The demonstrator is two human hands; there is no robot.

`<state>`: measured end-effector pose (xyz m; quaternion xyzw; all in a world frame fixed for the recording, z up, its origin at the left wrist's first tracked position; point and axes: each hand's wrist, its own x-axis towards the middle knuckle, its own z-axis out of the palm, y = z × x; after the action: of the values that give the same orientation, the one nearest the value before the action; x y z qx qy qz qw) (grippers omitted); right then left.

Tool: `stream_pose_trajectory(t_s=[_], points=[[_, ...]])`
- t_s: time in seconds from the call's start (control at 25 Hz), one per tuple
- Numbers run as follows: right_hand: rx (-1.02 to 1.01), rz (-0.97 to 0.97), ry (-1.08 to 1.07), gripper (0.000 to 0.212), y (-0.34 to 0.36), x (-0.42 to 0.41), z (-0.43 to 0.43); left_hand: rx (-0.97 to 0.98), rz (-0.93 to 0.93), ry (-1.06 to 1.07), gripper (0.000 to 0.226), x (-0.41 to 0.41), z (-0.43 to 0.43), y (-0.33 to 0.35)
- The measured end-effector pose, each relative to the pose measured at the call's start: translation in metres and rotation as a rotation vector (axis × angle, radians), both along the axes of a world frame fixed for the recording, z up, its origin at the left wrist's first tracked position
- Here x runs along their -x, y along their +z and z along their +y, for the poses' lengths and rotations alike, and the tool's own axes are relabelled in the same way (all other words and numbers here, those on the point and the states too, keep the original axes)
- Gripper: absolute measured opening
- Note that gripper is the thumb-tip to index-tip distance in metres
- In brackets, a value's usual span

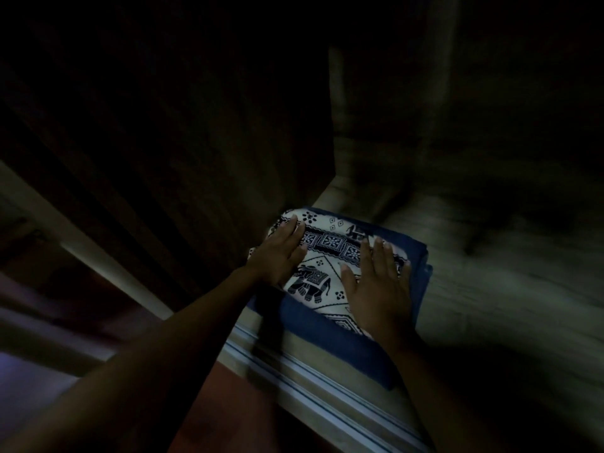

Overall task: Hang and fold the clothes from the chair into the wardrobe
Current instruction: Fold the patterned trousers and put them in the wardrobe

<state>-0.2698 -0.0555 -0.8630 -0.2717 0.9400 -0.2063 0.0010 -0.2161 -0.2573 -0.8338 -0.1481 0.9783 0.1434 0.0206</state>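
Now left hand (277, 253) and right hand (379, 289) press flat-fingered on elephant-print cloth (327, 245).

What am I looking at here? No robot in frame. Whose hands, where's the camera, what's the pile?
There is no machine: a person works with bare hands, and the single picture comes from a camera worn on their head, looking down. The left hand and right hand lie flat, fingers straight, on a folded white cloth with black elephant print. It sits on a folded dark blue cloth, on a dim wooden wardrobe shelf. Nothing is gripped; the rest is too dark to tell.
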Motion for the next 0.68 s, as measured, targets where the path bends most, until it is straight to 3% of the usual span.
stream_pose_trajectory(t_s=[0.12, 0.24, 0.36, 0.68], points=[[0.025, -0.05, 0.051, 0.068, 0.0, 0.003, 0.006, -0.042, -0.022, 0.002, 0.058, -0.003, 0.003, 0.023], [0.205, 0.066, 0.03, 0.064, 0.01, -0.01, 0.019, -0.112, 0.202, 0.018, 0.045, -0.024, 0.014, 0.043], [0.23, 0.058, -0.061, 0.046, 0.048, -0.028, 0.033, -0.205, 0.327, 0.114, 0.037, -0.056, 0.038, 0.064], [0.034, -0.006, 0.222, 0.04, 0.254, -0.09, 0.055, -0.508, 0.392, 0.379, 0.021, -0.135, 0.098, 0.265]])
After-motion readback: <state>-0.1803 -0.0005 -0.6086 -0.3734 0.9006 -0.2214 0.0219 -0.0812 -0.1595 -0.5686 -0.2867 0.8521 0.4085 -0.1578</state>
